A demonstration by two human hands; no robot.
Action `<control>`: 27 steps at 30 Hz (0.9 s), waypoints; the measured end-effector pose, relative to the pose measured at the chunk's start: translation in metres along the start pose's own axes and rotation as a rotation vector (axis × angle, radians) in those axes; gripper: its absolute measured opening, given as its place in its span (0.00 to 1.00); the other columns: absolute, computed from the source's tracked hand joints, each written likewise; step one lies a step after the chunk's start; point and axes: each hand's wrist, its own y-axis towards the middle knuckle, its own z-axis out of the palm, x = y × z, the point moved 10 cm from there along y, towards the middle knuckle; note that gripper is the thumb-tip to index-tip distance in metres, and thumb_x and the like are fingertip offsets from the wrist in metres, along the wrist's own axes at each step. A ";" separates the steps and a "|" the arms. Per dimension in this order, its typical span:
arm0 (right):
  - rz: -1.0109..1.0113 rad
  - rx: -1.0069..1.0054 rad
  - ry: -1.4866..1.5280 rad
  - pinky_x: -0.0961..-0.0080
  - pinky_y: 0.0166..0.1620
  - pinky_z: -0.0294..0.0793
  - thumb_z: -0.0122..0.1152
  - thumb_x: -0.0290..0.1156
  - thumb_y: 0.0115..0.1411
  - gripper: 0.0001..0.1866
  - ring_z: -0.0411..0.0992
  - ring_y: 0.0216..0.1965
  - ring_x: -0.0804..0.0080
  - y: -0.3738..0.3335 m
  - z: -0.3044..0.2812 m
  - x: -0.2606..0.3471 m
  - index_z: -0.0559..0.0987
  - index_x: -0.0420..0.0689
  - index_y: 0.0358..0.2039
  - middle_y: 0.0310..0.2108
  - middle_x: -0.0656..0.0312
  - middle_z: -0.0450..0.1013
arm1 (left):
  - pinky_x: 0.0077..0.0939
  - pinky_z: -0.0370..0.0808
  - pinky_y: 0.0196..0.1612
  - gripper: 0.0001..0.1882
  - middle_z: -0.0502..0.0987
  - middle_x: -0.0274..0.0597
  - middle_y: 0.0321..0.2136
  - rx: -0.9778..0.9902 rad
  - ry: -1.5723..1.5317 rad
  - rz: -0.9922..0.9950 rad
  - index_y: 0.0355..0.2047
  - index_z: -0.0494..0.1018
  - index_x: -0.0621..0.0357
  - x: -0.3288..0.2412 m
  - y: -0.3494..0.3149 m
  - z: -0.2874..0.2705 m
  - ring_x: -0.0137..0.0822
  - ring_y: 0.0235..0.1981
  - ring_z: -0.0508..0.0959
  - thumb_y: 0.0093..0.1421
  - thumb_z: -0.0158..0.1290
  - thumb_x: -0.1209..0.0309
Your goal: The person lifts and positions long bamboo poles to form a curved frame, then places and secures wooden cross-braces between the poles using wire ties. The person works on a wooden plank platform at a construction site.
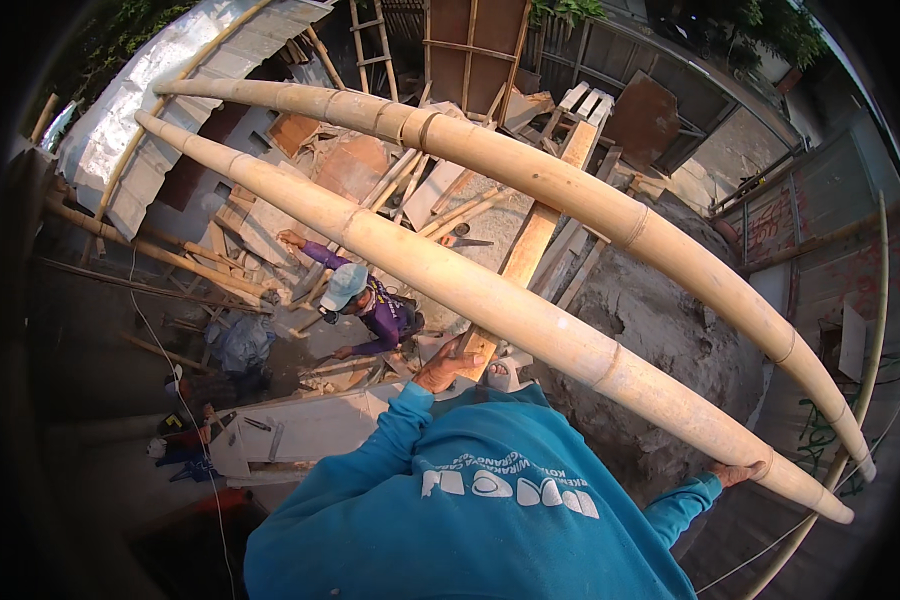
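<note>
Two long, thick, pale-yellow bamboo poles are spanning the view slantwise, the farther one (530, 178) curving well apart from the nearer one (470, 288) in the middle; the nearer is lying right in front of the body, its right end crossing a thinner, greenish-yellow bamboo pole (881, 300). Their left ends are reaching a silvery corrugated metal sheet (120, 105). Below, a co-worker in purple sleeves and a pale-blue cap (378, 315) is bending among scrap wood. A flat, yellowish-brown wooden plank (528, 250) is passing beneath both poles. The left hand (445, 367) is gripping its near end; the right hand (735, 474) is curling around the nearer pole close to its right end. The step in hand is seemingly a steadying or positioning one, and the next move is probably calling for both grips staying firm.
</note>
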 end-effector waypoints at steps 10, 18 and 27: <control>-0.977 -0.740 -0.618 0.54 0.59 0.67 0.56 0.49 0.66 0.34 0.65 0.60 0.50 -0.044 -0.001 0.113 0.63 0.36 0.61 0.59 0.45 0.64 | 0.31 0.74 0.50 0.37 0.77 0.46 0.48 0.028 -0.033 -0.022 0.60 0.65 0.63 -0.010 0.005 0.009 0.37 0.48 0.78 0.53 0.64 0.61; -0.933 0.530 -0.607 0.62 0.63 0.64 0.56 0.40 0.68 0.27 0.68 0.60 0.60 -0.184 0.255 0.029 0.67 0.37 0.61 0.56 0.48 0.71 | 0.32 0.73 0.55 0.39 0.76 0.46 0.50 0.081 -0.094 0.018 0.62 0.64 0.64 0.005 0.014 0.001 0.35 0.48 0.78 0.53 0.67 0.62; -0.495 1.656 -1.174 0.56 0.57 0.74 0.59 0.50 0.66 0.33 0.74 0.55 0.49 -0.379 0.346 -0.183 0.69 0.37 0.61 0.55 0.39 0.71 | 0.27 0.73 0.50 0.38 0.78 0.43 0.44 -0.106 -0.059 0.071 0.58 0.68 0.67 0.026 0.016 -0.021 0.32 0.44 0.77 0.52 0.68 0.59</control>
